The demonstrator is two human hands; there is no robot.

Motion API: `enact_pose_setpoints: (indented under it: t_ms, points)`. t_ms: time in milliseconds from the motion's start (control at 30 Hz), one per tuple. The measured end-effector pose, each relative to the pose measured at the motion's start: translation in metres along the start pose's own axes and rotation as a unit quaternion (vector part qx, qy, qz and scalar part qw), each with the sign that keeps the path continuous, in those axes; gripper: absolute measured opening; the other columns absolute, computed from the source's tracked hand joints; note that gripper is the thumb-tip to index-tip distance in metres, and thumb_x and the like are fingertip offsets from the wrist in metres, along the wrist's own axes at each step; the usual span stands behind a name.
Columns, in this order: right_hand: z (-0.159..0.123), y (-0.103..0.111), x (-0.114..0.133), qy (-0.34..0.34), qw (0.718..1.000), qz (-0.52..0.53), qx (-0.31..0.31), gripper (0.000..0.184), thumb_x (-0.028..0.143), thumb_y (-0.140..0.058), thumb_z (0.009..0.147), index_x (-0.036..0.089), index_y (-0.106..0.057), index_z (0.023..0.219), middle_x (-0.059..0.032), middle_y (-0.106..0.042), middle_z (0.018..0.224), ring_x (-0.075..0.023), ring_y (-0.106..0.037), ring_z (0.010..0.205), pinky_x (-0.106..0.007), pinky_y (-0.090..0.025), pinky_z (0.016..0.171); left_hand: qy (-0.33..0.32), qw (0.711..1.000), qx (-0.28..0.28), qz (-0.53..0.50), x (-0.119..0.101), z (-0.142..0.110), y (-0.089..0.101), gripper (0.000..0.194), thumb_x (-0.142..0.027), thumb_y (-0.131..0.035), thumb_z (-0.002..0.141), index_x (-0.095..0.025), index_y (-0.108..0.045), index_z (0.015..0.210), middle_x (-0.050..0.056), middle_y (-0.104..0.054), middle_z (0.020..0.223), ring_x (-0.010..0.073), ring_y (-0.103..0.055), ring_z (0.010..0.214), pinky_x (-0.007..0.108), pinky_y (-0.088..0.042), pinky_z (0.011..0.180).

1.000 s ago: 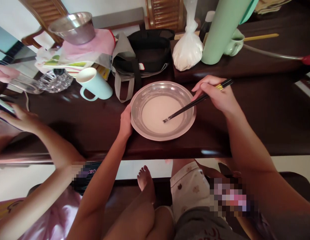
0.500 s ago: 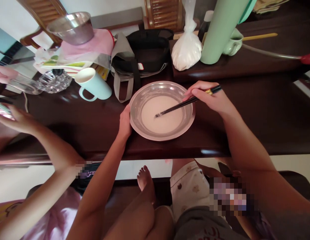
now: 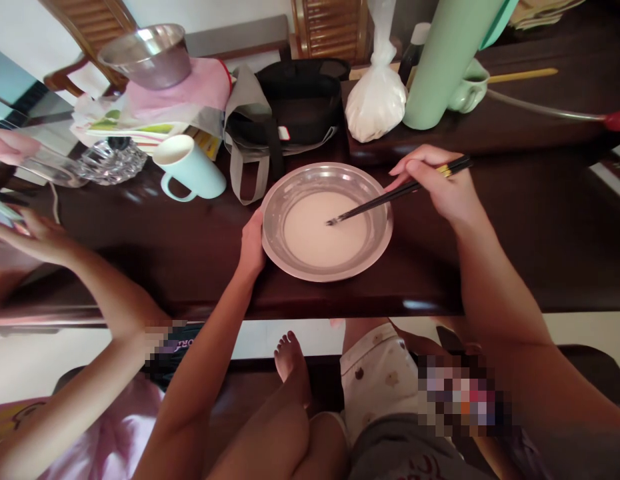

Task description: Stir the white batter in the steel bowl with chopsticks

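A shallow steel bowl [image 3: 373, 257] holding pale milky batter sits near the front edge of a dark wooden table [image 3: 515, 227]. My left hand [image 3: 251, 245] grips the bowl's left rim, fingers closed on it. My right hand [image 3: 437, 183] is closed on a pair of black chopsticks [image 3: 385, 199], whose tips dip into the batter near the bowl's middle.
Behind the bowl stand a light blue mug [image 3: 190, 168], a black and grey bag [image 3: 285, 113], a tied bag of white powder [image 3: 376, 100], a green flask [image 3: 440, 67] and a steel bowl [image 3: 147, 57] on pink cloth. Another person's hand [image 3: 33, 233] rests at far left.
My right hand swept the chopsticks left across the batter, then back right and slightly up. My left hand stayed on the rim. The other person's hand shifted a little.
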State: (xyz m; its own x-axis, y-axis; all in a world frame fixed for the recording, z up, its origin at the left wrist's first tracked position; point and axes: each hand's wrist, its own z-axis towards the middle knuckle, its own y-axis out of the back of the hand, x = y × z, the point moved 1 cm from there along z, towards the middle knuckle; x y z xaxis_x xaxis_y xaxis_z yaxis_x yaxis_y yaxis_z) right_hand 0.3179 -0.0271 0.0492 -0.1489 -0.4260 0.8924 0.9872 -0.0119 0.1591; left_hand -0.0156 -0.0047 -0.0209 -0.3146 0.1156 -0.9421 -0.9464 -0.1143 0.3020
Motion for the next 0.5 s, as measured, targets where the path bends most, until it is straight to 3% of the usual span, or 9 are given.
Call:
enact_pose_setpoints:
  t_ms: [100, 233, 300, 400, 500]
  points:
    - [0.000, 0.002, -0.002, 0.013, 0.999, 0.038, 0.005, 0.021, 0.041, -0.064, 0.088, 0.024, -0.074, 0.080, 0.0009, -0.071, 0.061, -0.0158, -0.068, 0.055, -0.029, -0.050, 0.054, 0.006, 1.000, -0.006, 0.001, 0.000, -0.001, 0.000, 0.047, -0.054, -0.039, 0.092, -0.024, -0.072, 0.107, 0.001, -0.073, 0.109, 0.0237, -0.061, 0.114, 0.035, -0.045, 0.103]
    - [-0.002, -0.007, 0.000, -0.036, 0.996, 0.001, 0.081, 0.021, 0.042, -0.062, 0.089, 0.025, -0.074, 0.084, 0.0001, -0.076, 0.075, -0.0170, -0.071, 0.069, -0.029, -0.053, 0.057, 0.000, 1.000, -0.008, -0.008, -0.001, 0.000, 0.001, 0.046, -0.054, -0.042, 0.091, -0.024, -0.073, 0.107, 0.001, -0.073, 0.110, 0.0252, -0.060, 0.117, 0.037, -0.043, 0.106]
    - [-0.002, -0.006, 0.000, -0.033, 0.997, -0.022, 0.059, 0.020, 0.041, -0.064, 0.088, 0.025, -0.074, 0.082, -0.0002, -0.076, 0.078, -0.0166, -0.071, 0.072, -0.027, -0.052, 0.058, -0.002, 1.000, -0.005, -0.006, -0.002, 0.000, 0.001, 0.046, -0.054, -0.042, 0.090, -0.024, -0.073, 0.106, 0.002, -0.073, 0.111, 0.0251, -0.060, 0.118, 0.037, -0.042, 0.107]
    - [0.000, 0.002, -0.003, -0.007, 1.000, -0.007, -0.013, 0.023, 0.042, -0.064, 0.088, 0.024, -0.073, 0.079, -0.0006, -0.072, 0.068, -0.0161, -0.069, 0.062, -0.029, -0.051, 0.056, -0.009, 1.000, 0.002, -0.008, 0.000, 0.001, -0.001, 0.047, -0.054, -0.040, 0.091, -0.024, -0.073, 0.106, 0.002, -0.073, 0.113, 0.0240, -0.060, 0.118, 0.036, -0.042, 0.106]
    - [0.000, 0.003, -0.004, -0.007, 1.000, 0.026, 0.004, 0.025, 0.043, -0.063, 0.089, 0.022, -0.073, 0.079, -0.0014, -0.071, 0.063, -0.0171, -0.068, 0.057, -0.031, -0.052, 0.056, -0.013, 1.000, 0.004, -0.015, 0.001, 0.000, -0.001, 0.047, -0.053, -0.039, 0.092, -0.023, -0.073, 0.107, 0.002, -0.072, 0.115, 0.0232, -0.060, 0.118, 0.035, -0.042, 0.106]
